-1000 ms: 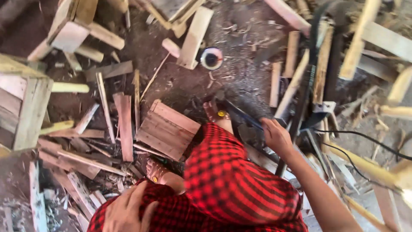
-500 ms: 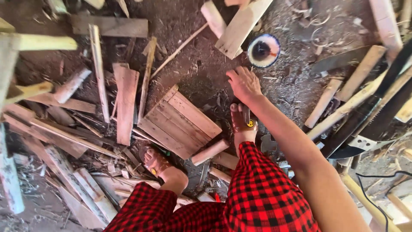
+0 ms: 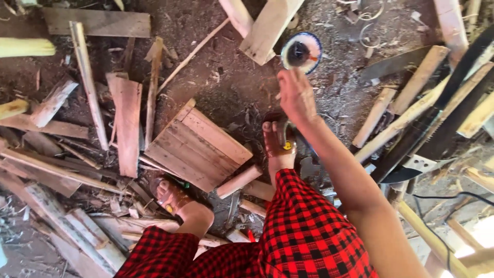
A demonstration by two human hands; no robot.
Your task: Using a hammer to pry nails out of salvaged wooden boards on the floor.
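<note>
My right hand (image 3: 297, 95) reaches down and forward over the dirt floor, fingers loosely spread, holding nothing. It hovers just below a small round bowl (image 3: 301, 52) with a blue-and-white rim and a dark inside. Under the hand is my right foot (image 3: 278, 144) in a sandal. My left foot (image 3: 172, 195) stands beside a small panel of joined wooden slats (image 3: 198, 144). Red-and-black checked cloth (image 3: 303, 237) covers my legs. My left hand is out of view.
Scrap boards and sticks lie all around: a flat plank (image 3: 125, 121) at left, a pale board (image 3: 267, 28) at top, long battens (image 3: 406, 118) at right. A hand saw (image 3: 437, 134) lies at right and a black cable (image 3: 453, 195) runs along the lower right.
My right arm has swung from the right side toward the middle and forward, closing on the bowl. The camera has tilted, bringing the bowl and slat panel closer. My left hand has left the view.
</note>
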